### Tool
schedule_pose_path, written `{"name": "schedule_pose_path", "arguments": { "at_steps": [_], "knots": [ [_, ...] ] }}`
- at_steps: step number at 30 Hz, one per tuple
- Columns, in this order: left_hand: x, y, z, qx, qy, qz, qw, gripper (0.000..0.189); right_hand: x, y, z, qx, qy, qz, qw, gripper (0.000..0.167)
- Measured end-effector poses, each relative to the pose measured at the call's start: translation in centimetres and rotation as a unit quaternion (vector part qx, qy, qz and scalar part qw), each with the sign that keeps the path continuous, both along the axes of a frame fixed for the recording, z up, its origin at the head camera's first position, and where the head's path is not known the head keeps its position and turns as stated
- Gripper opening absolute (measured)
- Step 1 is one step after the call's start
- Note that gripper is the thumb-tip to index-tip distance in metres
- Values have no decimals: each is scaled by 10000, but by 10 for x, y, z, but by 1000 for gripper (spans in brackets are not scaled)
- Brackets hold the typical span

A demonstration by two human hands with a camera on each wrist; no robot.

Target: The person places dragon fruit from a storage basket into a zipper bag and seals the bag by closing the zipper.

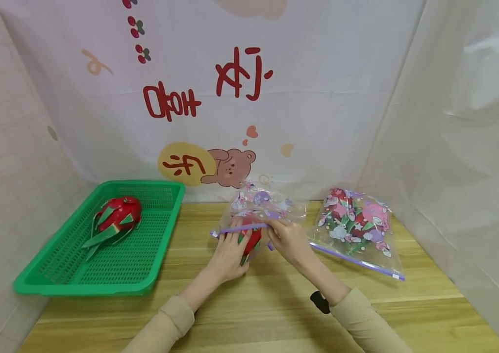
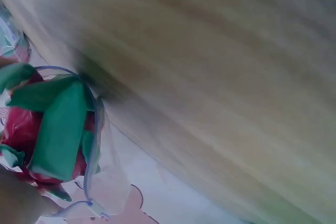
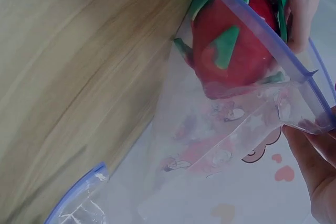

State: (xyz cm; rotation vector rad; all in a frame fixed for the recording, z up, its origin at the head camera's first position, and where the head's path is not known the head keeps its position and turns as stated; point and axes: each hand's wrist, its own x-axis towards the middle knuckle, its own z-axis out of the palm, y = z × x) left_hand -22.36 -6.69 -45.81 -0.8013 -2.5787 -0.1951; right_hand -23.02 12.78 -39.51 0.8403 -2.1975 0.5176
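Observation:
A red dragon fruit with green scales (image 1: 253,241) sits in the mouth of a clear printed zip bag (image 1: 261,198). My left hand (image 1: 227,256) grips the fruit at the bag's opening. In the right wrist view, the fruit (image 3: 233,51) is seen through the film, behind the purple zip strip. With thumb and fingers, my right hand (image 1: 292,242) pinches the bag's rim at its right end, keeping the mouth apart. Broad green leaves of the fruit (image 2: 58,135) face out through the opening in the left wrist view.
At the left stands a green plastic basket (image 1: 166,240) with another dragon fruit (image 1: 121,213) in it. A second printed zip bag (image 1: 357,228), holding red and green fruit, lies at the right. White sheeting hangs behind the wooden table (image 1: 267,314) and along both sides.

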Motion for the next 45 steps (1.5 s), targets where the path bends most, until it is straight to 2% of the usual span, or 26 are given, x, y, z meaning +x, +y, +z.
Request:
{"name": "schedule_pose_path", "arguments": {
  "at_steps": [6,10,15,17,20,22,29,35,41,45],
  "knots": [
    [1,-2,3,-118,-74,-55,9999,93,-2,-1,5,-68,-156,50,9998,15],
    [1,0,4,-132,40,10,9999,82,-4,-3,9,-4,-175,9,9998,15],
    [1,2,5,-75,-106,292,9995,75,-4,-7,14,11,-88,-31,10000,14],
    [0,2,4,-90,-47,377,9992,70,-4,-8,15,6,-47,-15,10000,14],
    [-2,2,3,-185,108,405,9990,60,-6,-8,16,-13,-7,28,10000,14],
    [-4,1,2,-218,83,367,9991,55,-7,-8,16,-33,22,63,10000,14],
    [-4,-4,7,-60,-340,179,9992,65,-8,-7,16,-90,1,123,9999,16],
    [-2,1,8,-252,-461,412,9978,64,-8,-8,18,-85,41,146,9998,16],
    [-2,4,10,-282,-864,575,9942,53,-9,-9,19,-123,28,64,9999,16],
    [-4,3,11,-192,-1074,563,9924,51,-10,-10,20,-98,-44,103,9999,16]
  ]
}}
